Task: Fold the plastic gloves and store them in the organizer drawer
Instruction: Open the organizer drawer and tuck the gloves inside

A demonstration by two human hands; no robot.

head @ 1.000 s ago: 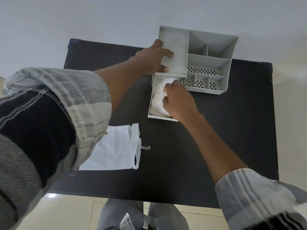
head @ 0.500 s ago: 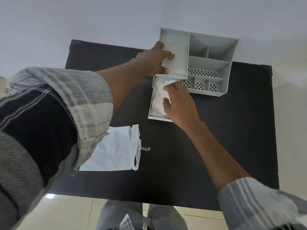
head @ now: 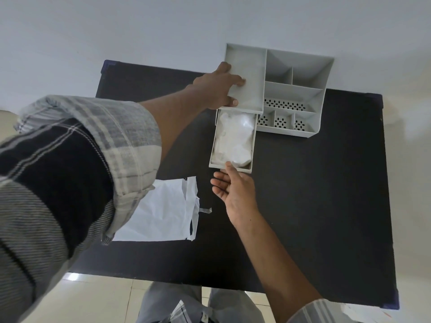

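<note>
A grey organizer (head: 300, 89) stands at the far edge of the black table (head: 314, 194). Its drawer (head: 213, 157) is pulled out toward me and holds the folded clear plastic gloves (head: 234, 138). My left hand (head: 215, 89) grips the organizer's left side, fingers over its rim. My right hand (head: 233, 192) is just in front of the drawer, palm up and fingers apart, with one fingertip touching the drawer's front wall. It holds nothing.
A white plastic packet (head: 161, 213), torn open at its right end, lies on the table near my left sleeve. A small torn strip (head: 206, 210) lies beside it. A white wall rises directly behind the organizer.
My right hand has come out of the drawer, leaving the gloves inside, and now rests open at the drawer's front. My left hand still holds the organizer.
</note>
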